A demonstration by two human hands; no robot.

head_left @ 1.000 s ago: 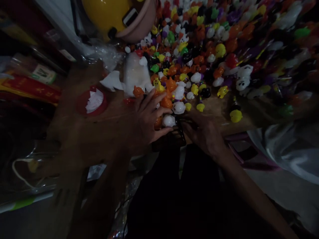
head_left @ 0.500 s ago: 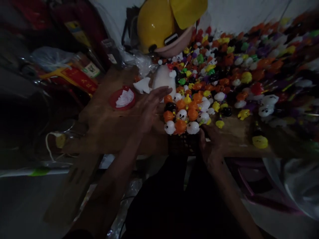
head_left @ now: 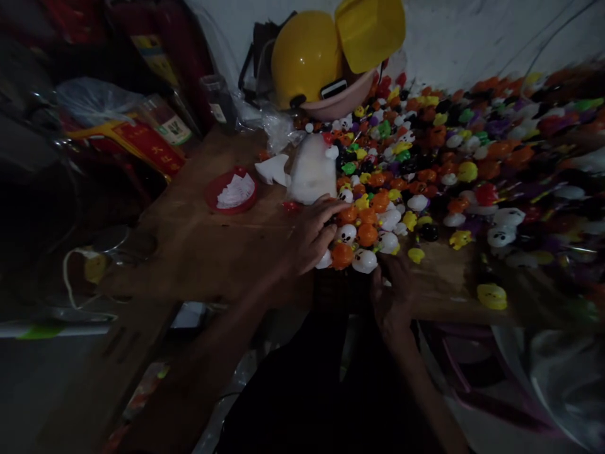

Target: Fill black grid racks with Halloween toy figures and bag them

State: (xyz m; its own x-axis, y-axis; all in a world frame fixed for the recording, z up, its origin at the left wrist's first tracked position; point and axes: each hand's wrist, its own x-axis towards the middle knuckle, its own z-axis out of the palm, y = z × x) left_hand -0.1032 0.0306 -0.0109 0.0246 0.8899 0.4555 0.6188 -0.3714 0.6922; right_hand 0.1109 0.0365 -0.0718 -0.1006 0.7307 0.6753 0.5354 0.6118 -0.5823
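Observation:
Small round toy figures stand in a tight block, with orange pumpkin figures [head_left: 342,255] and white ghost-faced figures [head_left: 364,260] along its near edge. Against the block's left side rests my left hand [head_left: 314,236], its fingers stretched over the outer figures and slightly apart. My right hand [head_left: 394,290] is at the block's near right corner, thumb and fingers apart, with nothing clearly held; part of its fingers is lost in shadow. A dark, basket-like surface [head_left: 338,290] shows below the block between both hands.
A large heap of mixed toy figures [head_left: 435,132] covers the table's right side. Left of the block are a red bowl [head_left: 212,198] of white slips and a white bag-like bundle [head_left: 312,170]. A yellow helmet [head_left: 305,60] sits in a pink basin [head_left: 335,107] behind.
My left hand has moved right and down, from beside the block onto its left-hand figures. My right hand stays at the near right corner. The camera view has shifted slightly.

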